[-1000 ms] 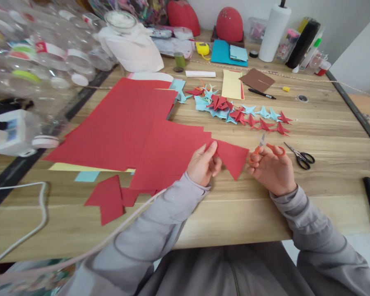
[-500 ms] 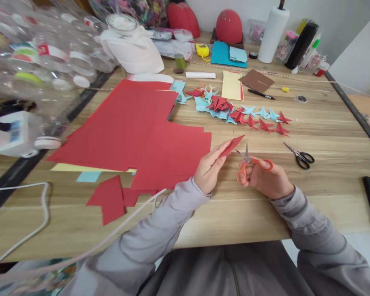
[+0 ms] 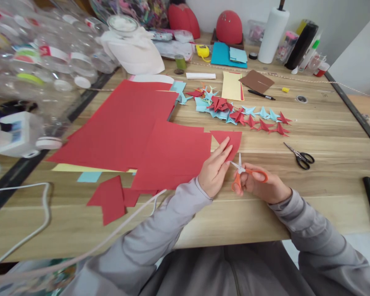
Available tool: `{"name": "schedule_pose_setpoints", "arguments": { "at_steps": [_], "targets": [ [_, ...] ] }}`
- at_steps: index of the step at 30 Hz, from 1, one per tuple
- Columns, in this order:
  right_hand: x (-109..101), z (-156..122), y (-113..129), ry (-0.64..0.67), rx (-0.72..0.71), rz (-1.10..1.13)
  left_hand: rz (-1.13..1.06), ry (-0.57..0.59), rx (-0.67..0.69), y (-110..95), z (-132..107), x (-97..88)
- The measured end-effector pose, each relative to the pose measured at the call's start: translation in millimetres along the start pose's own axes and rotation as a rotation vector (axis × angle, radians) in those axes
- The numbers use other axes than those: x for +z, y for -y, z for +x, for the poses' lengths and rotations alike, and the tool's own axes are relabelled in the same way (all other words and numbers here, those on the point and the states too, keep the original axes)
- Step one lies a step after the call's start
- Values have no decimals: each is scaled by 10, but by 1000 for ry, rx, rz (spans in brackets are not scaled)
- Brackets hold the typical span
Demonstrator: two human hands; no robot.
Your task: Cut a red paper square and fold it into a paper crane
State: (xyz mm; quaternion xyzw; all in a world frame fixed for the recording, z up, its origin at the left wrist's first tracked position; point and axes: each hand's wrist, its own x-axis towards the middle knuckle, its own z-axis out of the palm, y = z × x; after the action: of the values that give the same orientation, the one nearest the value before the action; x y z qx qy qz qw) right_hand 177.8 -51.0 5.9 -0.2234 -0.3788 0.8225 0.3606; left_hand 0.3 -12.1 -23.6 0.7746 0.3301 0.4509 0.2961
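Note:
My left hand (image 3: pixel 214 170) holds a small red paper (image 3: pixel 232 143), its fingers lying along the front face. The part that shows is a pointed, roughly triangular shape. In my right hand (image 3: pixel 263 185) is a pair of scissors with orange handles (image 3: pixel 239 169), fingers through the loops. Its blades are spread, with one tip close to the left thumb and the paper's lower edge. Large red paper sheets (image 3: pixel 172 156) are stacked left of my left hand.
Black-handled scissors (image 3: pixel 300 156) lie at the right. Strings of folded red and blue paper stars (image 3: pixel 249 117) stretch behind my hands. Red offcuts (image 3: pixel 111 199) and a white cable (image 3: pixel 45 209) are at the front left. Plastic bottles (image 3: pixel 52 53) crowd the far left.
The red paper has turned so that its broad face shows, and my left hand has shifted slightly right and nearer. The orange scissors have come down and left, blades still spread.

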Motion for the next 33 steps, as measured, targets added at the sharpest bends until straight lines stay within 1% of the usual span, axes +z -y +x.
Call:
{"name": "schedule_pose_setpoints", "arguments": {
  "at_steps": [3,7,9,12,16,21,24,27,30,33],
  "targets": [
    [-6,4,-11,-46,-6,17,77,7,-14,20,-12,12],
    [2,10,-12,-95,-26,39,172,-26,-78,9,-9,46],
    [9,13,-3,-110,-35,49,199,-45,-79,-11,1,56],
    [18,18,11,-139,-40,63,235,-104,-37,-38,15,51],
    [20,24,14,-143,-1,92,259,-203,12,-44,22,36],
    [15,28,-6,-159,30,155,260,-247,125,-40,26,44],
    [19,22,-13,-181,28,165,252,-289,159,-60,33,38],
    [23,22,-14,-199,20,174,217,-301,178,-97,33,19],
    [25,30,-14,-226,-10,170,164,-326,123,-124,36,9],
    [26,39,-20,-260,-9,145,97,-405,-1,-108,58,21]
  ]
}}
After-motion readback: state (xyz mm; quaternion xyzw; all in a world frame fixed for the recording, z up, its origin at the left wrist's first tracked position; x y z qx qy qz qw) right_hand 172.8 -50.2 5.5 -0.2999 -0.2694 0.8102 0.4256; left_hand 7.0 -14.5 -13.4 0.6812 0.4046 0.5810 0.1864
